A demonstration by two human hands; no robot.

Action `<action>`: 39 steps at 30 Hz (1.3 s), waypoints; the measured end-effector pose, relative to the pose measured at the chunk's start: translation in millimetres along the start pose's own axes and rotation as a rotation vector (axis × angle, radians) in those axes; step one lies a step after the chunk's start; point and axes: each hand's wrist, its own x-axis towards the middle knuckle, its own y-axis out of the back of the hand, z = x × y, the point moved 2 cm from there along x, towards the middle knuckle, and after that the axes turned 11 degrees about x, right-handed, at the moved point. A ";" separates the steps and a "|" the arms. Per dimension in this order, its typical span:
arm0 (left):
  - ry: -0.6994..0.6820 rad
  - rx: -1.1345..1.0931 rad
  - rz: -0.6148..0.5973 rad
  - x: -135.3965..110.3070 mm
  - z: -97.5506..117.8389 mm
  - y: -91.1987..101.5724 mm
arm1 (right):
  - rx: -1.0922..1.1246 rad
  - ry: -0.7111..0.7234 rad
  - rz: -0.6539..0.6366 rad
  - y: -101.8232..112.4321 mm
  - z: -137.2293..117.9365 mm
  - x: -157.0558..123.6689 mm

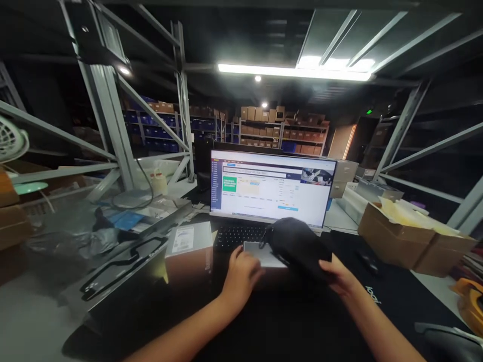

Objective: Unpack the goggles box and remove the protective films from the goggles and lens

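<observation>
My left hand [241, 274] curls its fingers around the near edge of a flat grey packet [264, 253] lying in front of the keyboard [237, 235]. My right hand [337, 276] grips the lower side of a black fabric pouch [296, 244] held over the packet's right end. The pouch hides part of the packet and the keyboard's right half. A lit monitor [271, 188] stands just behind.
A brown box with a white label [188, 249] sits left of the keyboard, beside grey plastic bags [75, 236]. An open cardboard carton [407, 234] stands at the right. A black mouse [366, 261] lies on the black desk mat [392, 296]. Metal shelving surrounds the desk.
</observation>
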 end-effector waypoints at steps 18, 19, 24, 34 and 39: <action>0.847 -1.283 0.091 -14.1 36.9 30.9 | -0.204 -0.478 -0.348 -98.4 41.0 -52.7; 0.866 -1.298 0.110 -12.7 35.1 32.6 | -0.235 -0.497 -0.364 -96.0 38.8 -51.4; 0.922 -1.317 0.094 -13.5 28.0 37.0 | -0.358 -0.531 -0.410 -91.2 13.8 -53.4; 0.787 -0.970 0.126 -28.5 50.1 20.2 | -0.475 -0.427 -0.402 -72.7 -46.1 -57.9; 0.142 -0.425 0.063 -35.7 60.3 17.1 | -0.262 -0.326 -0.337 -67.5 -62.6 -70.2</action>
